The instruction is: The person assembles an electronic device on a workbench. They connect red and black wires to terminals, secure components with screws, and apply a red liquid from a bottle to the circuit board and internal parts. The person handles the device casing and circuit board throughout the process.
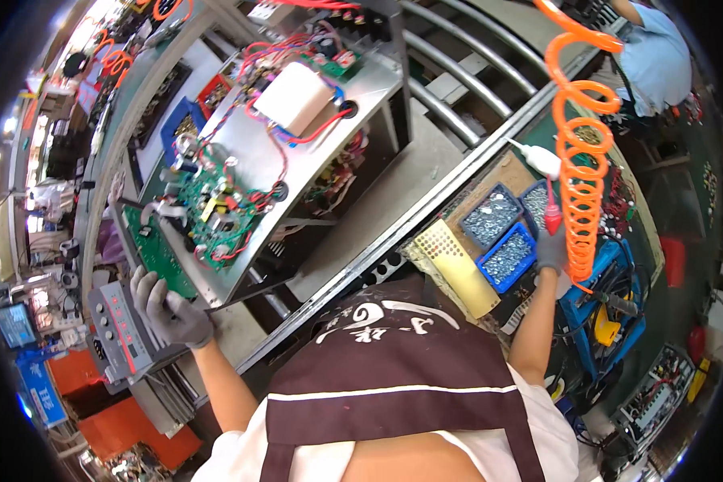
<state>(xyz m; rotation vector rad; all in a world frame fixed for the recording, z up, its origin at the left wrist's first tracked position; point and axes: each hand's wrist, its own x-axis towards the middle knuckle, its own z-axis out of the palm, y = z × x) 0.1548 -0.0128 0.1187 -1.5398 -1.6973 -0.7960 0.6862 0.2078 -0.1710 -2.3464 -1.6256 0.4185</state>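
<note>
Open room is found on the grey conveyor bed [394, 189] between the tilted metal chassis [297, 153] and the steel rail [426, 209]. The chassis top is crowded by a green circuit board [217, 213], red wiring [277, 128] and a white block [295, 96], so little passage is left there. Its lower corner is taken up by the gloved left hand [169, 309] and a grey control panel [120, 329]. To the right, the way is barred by an orange coiled hose [580, 161] hanging over blue screw bins [502, 233], where the right hand [550, 249] is placed.

Bright even overhead light, soft shadows; heavy fisheye bending, black rim, edges blurred.
</note>
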